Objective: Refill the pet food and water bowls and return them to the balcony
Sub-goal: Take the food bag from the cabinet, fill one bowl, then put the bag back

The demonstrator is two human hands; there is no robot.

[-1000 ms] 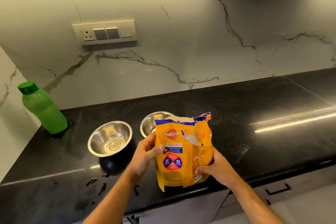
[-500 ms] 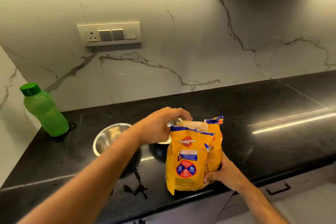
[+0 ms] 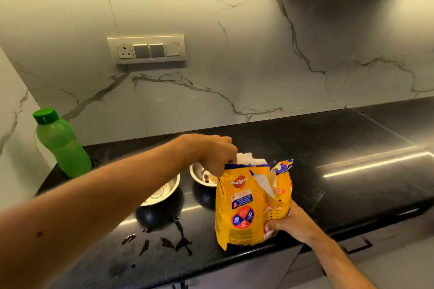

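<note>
Forearm first: from my remote seat I saw the left arm stretched long across the frame from the lower left, its left hand bent down at the wrist over the mouth of the food bag. Its fingers were curled over the bag's torn top edge, seemingly gripping it at the near corner, though the fingertips were hidden behind the rim. The right hand came in from the lower right and clasped the bag's lower side, fingers wrapped round the yellow plastic, holding it upright at the front edge of the black desk.

Much was covered. The left arm crossed the near steel bowl, so I could see only part of its rim and inside. The far steel bowl sat just behind the bag's left edge, half hidden by hand and bag; a few brown kibble pieces lay in it. How much food the bag held I could not tell.

The bag was yellow with a blue top band, a red and blue round emblem, and a pale inner lining showing at the ragged opening. A green bottle with a green cap stood at the desk's far left corner, well apart from the bowls. Dark wet splashes marked the desk in front of the near bowl.
</note>
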